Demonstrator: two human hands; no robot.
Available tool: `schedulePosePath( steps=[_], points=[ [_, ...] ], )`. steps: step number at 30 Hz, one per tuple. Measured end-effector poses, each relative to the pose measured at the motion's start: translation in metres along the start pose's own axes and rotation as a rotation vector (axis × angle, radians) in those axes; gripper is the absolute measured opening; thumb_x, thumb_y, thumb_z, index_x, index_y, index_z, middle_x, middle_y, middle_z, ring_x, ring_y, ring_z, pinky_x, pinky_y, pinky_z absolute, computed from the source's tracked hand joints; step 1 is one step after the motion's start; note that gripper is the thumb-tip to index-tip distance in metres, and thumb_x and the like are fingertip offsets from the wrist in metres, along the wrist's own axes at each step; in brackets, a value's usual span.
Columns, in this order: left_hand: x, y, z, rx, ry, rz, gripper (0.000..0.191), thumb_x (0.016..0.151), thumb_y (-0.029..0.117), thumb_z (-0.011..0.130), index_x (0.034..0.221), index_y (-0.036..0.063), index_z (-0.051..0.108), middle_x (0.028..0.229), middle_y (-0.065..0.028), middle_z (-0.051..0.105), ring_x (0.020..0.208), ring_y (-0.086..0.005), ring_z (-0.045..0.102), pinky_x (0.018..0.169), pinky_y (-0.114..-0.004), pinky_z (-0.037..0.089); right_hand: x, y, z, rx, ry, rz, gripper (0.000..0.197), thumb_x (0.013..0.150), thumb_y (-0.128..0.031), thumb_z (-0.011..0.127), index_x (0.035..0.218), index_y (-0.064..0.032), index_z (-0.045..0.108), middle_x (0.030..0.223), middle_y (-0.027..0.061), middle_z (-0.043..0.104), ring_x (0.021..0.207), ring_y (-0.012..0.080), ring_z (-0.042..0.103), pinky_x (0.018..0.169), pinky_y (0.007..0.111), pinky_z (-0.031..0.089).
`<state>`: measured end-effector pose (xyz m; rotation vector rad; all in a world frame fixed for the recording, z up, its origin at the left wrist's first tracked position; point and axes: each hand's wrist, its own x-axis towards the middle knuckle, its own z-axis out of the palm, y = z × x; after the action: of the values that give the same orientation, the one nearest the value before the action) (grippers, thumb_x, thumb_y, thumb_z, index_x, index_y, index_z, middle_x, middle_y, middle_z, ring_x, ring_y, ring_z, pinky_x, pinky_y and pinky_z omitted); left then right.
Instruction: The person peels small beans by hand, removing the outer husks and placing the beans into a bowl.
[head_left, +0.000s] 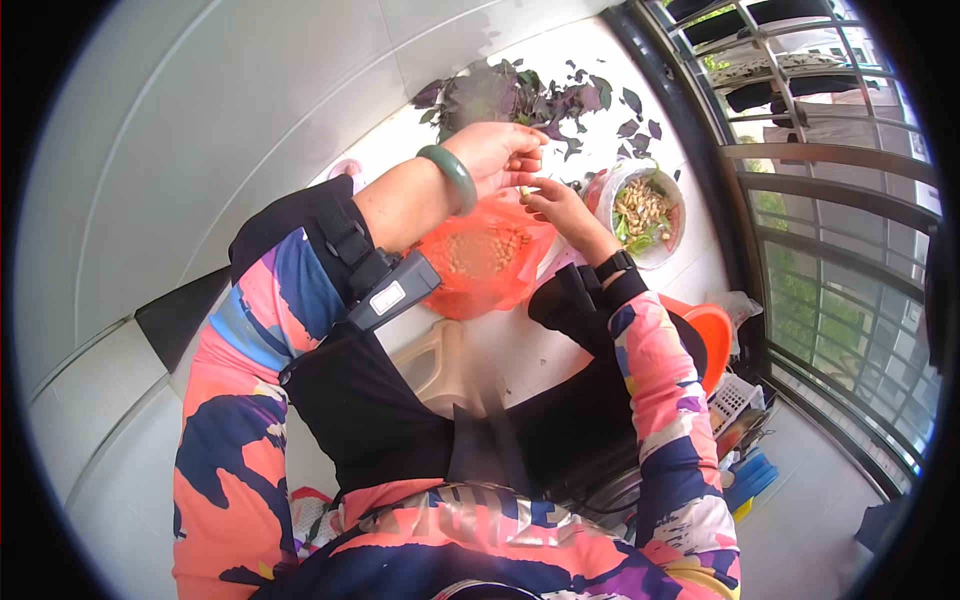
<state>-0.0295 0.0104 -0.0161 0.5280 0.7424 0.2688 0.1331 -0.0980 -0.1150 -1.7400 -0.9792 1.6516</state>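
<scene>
My left hand (504, 154), with a green bangle (454, 178) on its wrist, is raised over the far edge of a red plastic bag (441, 289). Its fingers are curled, and whether they hold anything cannot be told. Close by on the right, my right hand (559, 210) pinches a small pale piece (524, 193) between thumb and fingertips. Inside the bag lie many small tan pieces that look like peanuts (487, 253), partly blurred. To the right, a lined bucket (679, 232) holds pale shell-like scraps (642, 206) and green leaves.
Dark purple-green leaves (517, 97) lie spread on the white floor beyond my hands. A beige plastic stool (442, 367) stands between my legs. An orange basin (716, 337) and a white basket (731, 401) are at the right, near a barred window (825, 176). A tiled wall rises on the left.
</scene>
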Motion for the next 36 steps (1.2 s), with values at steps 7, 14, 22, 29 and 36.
schedulePosePath(
  steps=[7, 14, 22, 29, 36],
  points=[
    [-0.004, 0.002, 0.019, -0.017, -0.073, -0.017, 0.014, 0.083, 0.016, 0.055, 0.092, 0.0057, 0.056, 0.07, 0.0009, 0.052, 0.061, -0.0066, 0.049, 0.056, -0.02, 0.044, -0.064, -0.118, -0.023, 0.439, 0.0, -0.187, 0.014, 0.085, -0.016, 0.052, 0.094, -0.0063, 0.05, 0.088, 0.0001, 0.054, 0.075, 0.0064, 0.052, 0.073, 0.021, 0.043],
    [-0.008, 0.008, 0.028, -0.011, -0.076, 0.048, 0.012, 0.083, 0.016, 0.055, 0.089, 0.0058, 0.058, 0.071, 0.0016, 0.05, 0.062, -0.0056, 0.046, 0.056, -0.019, 0.043, -0.065, -0.124, -0.017, 0.394, 0.053, -0.306, 0.018, 0.082, -0.016, 0.055, 0.096, -0.0049, 0.051, 0.085, 0.0004, 0.056, 0.08, 0.008, 0.052, 0.073, 0.021, 0.041],
    [-0.004, 0.008, 0.025, -0.107, -0.137, -0.084, 0.019, 0.086, 0.022, 0.049, 0.088, 0.0055, 0.057, 0.073, 0.0011, 0.05, 0.065, -0.0085, 0.046, 0.062, -0.023, 0.045, -0.058, -0.125, -0.011, 0.115, 0.249, -0.476, 0.017, 0.076, -0.007, 0.059, 0.091, -0.0008, 0.053, 0.083, 0.0043, 0.058, 0.079, 0.0102, 0.055, 0.072, 0.023, 0.043],
    [0.0, 0.002, 0.025, -0.05, -0.024, -0.096, 0.024, 0.089, 0.027, 0.044, 0.086, 0.0057, 0.055, 0.075, 0.0004, 0.05, 0.065, -0.0089, 0.046, 0.063, -0.024, 0.045, -0.062, -0.124, -0.02, -0.185, 0.46, -0.56, 0.016, 0.076, -0.008, 0.059, 0.088, -0.0001, 0.052, 0.073, 0.0121, 0.058, 0.069, 0.0174, 0.058, 0.063, 0.027, 0.045],
    [0.001, 0.005, 0.029, -0.041, 0.035, 0.022, 0.022, 0.088, 0.025, 0.047, 0.086, 0.0048, 0.055, 0.074, 0.0003, 0.05, 0.064, -0.0083, 0.047, 0.058, -0.021, 0.043, -0.06, -0.119, -0.022, -0.153, 0.426, -0.562, 0.013, 0.081, -0.01, 0.054, 0.088, 0.0001, 0.05, 0.075, 0.0068, 0.055, 0.067, 0.0139, 0.052, 0.062, 0.024, 0.042]
  ],
)
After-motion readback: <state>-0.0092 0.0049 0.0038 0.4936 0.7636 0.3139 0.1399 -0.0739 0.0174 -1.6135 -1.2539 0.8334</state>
